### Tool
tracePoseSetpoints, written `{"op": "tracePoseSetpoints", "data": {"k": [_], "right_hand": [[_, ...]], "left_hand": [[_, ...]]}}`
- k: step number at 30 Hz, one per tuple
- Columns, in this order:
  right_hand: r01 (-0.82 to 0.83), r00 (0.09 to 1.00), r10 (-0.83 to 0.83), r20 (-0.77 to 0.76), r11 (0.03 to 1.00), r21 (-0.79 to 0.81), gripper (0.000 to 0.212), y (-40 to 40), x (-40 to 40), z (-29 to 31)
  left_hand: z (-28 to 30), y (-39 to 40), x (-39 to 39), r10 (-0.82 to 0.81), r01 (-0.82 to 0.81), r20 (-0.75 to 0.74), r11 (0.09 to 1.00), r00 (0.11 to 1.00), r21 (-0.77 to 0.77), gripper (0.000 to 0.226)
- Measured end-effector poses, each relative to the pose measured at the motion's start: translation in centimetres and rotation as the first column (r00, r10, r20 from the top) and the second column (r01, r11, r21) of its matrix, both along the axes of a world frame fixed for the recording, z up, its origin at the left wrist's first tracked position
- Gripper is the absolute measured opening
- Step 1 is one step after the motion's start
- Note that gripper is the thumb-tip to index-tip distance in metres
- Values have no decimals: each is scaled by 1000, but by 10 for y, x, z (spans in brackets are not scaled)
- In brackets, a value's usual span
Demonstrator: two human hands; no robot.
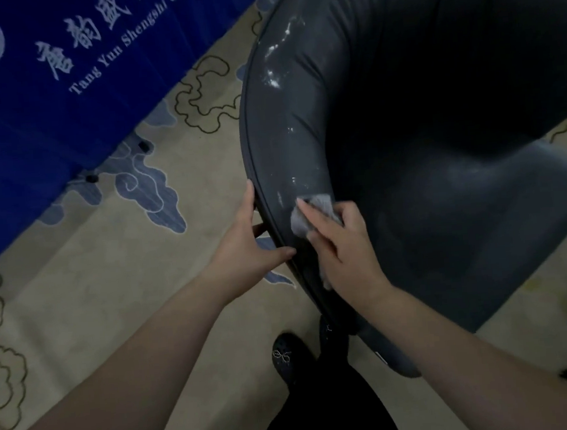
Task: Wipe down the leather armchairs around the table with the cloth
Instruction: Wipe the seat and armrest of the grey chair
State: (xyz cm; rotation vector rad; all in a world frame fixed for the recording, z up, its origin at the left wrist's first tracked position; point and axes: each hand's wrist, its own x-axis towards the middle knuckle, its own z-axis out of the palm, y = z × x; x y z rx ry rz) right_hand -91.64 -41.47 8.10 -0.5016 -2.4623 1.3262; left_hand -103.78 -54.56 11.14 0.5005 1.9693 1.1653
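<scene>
Two bare hands work at the curved back of a dark leather armchair (pixel 419 102), seen from above. The right hand (pixel 342 247) presses a crumpled grey cloth (pixel 312 212) against the inner face of the backrest, just inside the piped top edge; its grip is clamped on the cloth, with the fingers curled over it and the forefinger stretched along its upper side. The left hand (pixel 247 241) rests on the outer side of the same edge, just beside the right hand, its grip apart: the fingers lie fairly straight along the rim and behind it, and the thumb touches the piping. White smears and specks show on the leather higher up the backrest, above the cloth. The seat cushion (pixel 498 198) lies to the right of the hands. Left of the chair hangs a blue cloth (pixel 62 96) with white lettering, draped over the bench and reaching the floor. The carpet (pixel 109 262) is beige with blue cloud patterns. One dark shoe (pixel 288 355) with a small bow stands on it beneath the arms.
</scene>
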Motion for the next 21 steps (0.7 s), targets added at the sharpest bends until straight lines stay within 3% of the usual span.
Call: {"op": "tracePoseSetpoints", "data": {"k": [4,8,12,18,21], "right_hand": [[-30,999,32,-23,998,60,41,-14,23,-2],[-101,991,118,-67,972,213,43,-1,-34,1],[-42,998,50,-29,971,236,38,16,-88,5],[-184,976,201,-82,967,178,44,16,-18,-5],[-174,976,200,-83,953,247,43,18,-32,-4]], "left_hand": [[1,-2,-2,-13,15,81,1000,997,-20,124],[-4,-4,-2,-19,21,109,1000,994,-19,127],[-2,0,-1,-5,7,70,1000,998,-26,126],[-2,0,-2,45,-45,115,999,992,-7,129],[-3,2,-3,62,-61,114,998,992,-15,131]]}}
